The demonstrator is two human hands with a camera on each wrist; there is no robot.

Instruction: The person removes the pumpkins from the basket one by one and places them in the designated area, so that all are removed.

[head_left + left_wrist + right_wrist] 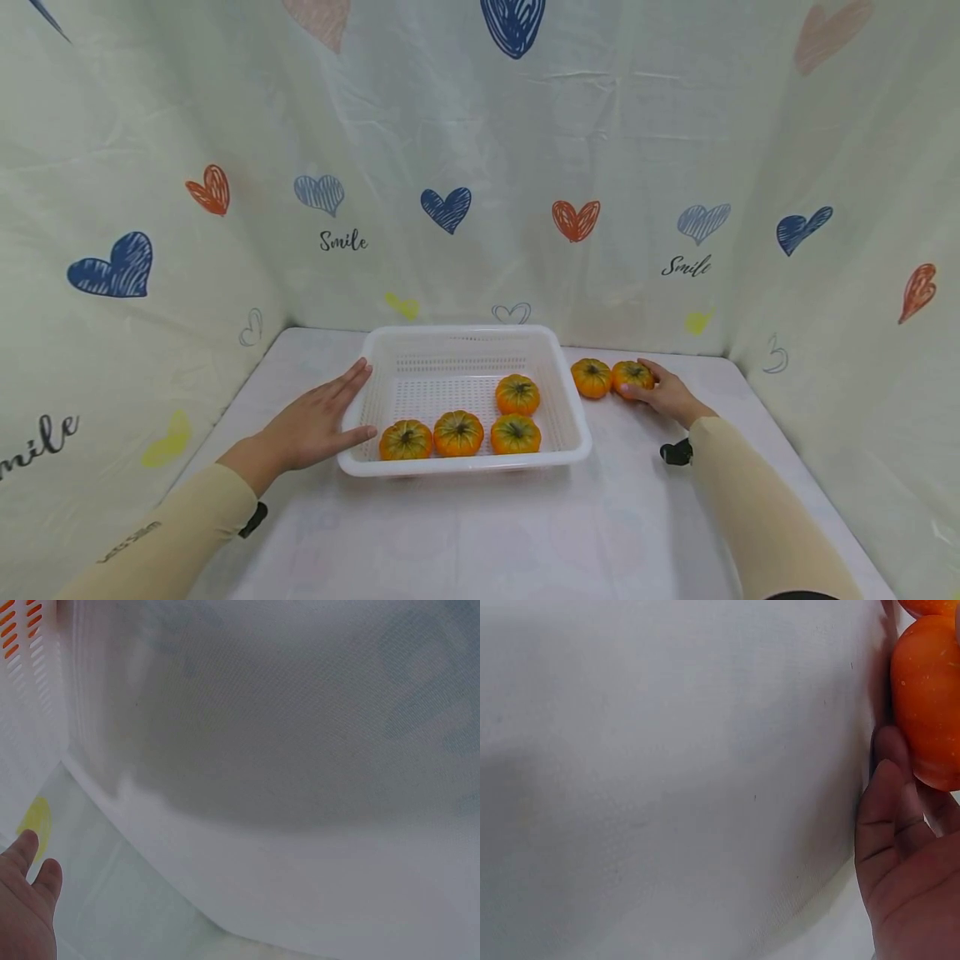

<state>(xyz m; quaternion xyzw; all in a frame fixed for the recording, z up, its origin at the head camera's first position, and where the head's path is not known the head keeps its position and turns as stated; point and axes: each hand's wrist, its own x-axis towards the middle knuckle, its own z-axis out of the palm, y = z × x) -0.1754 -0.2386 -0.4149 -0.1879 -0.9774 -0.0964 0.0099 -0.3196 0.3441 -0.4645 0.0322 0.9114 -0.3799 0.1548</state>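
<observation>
A white plastic basket (465, 468) with slotted walls stands on the table. Inside it are several small orange pumpkins (458, 433) with green-brown tops, three along the near wall and one behind. My left hand (311, 425) lies against the basket's left rim, fingers straight and thumb over the near corner. Right of the basket sit two more pumpkins side by side, a left one (591, 378) and a right one (632, 379). Thumb and fingers of my right hand (663, 396) curl round the right one. In the right wrist view, the fingers reach under the gripped pumpkin's (930, 701) side.
A white cloth covers the table (480, 533). Pale curtains (630, 150) printed with hearts and lettering hang behind and on both sides. The basket's far rim lies close to the back curtain. Dark wrist straps (677, 452) show under the sleeves.
</observation>
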